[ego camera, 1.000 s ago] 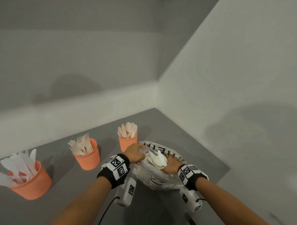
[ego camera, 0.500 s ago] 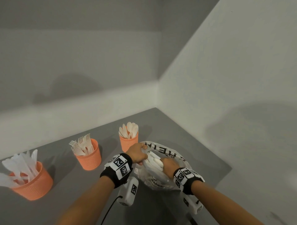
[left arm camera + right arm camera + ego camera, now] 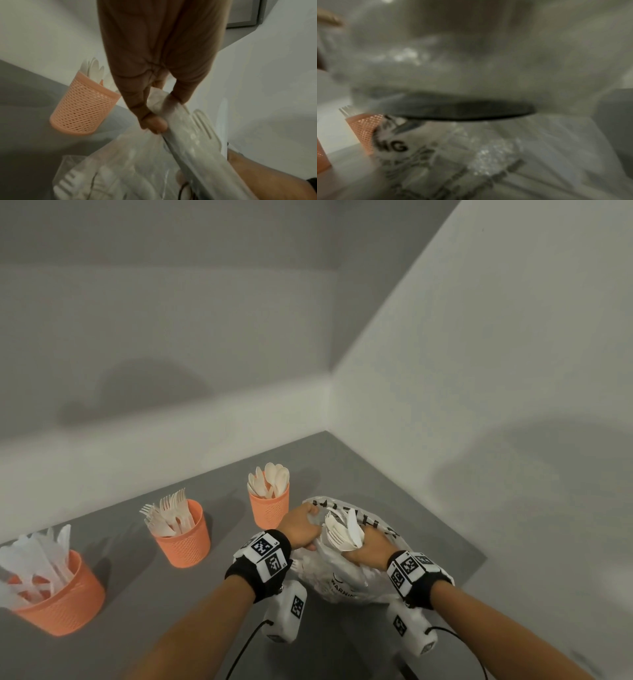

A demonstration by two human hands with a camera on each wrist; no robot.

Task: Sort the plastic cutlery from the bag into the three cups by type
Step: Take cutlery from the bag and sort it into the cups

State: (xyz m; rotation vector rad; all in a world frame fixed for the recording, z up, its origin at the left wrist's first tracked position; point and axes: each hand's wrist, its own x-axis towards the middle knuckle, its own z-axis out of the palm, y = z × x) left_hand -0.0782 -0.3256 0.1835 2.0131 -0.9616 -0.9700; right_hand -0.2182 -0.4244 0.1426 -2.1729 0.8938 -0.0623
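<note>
1. Head camera: left hand (image 3: 298, 529) pinches the rim of a clear plastic bag (image 3: 337, 580) near the counter's (image 3: 219, 587) back right corner.
2. Right hand (image 3: 371, 549) grips a bundle of white cutlery (image 3: 342, 534) at the bag's mouth.
3. Three orange cups along the counter's back edge: knives (image 3: 58, 601), forks (image 3: 183, 537), spoons (image 3: 269, 508).

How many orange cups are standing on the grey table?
3, in a row left of the bag: the knife cup at the far left, the fork cup in the middle, the spoon cup beside the left hand. None seems hidden.
</note>
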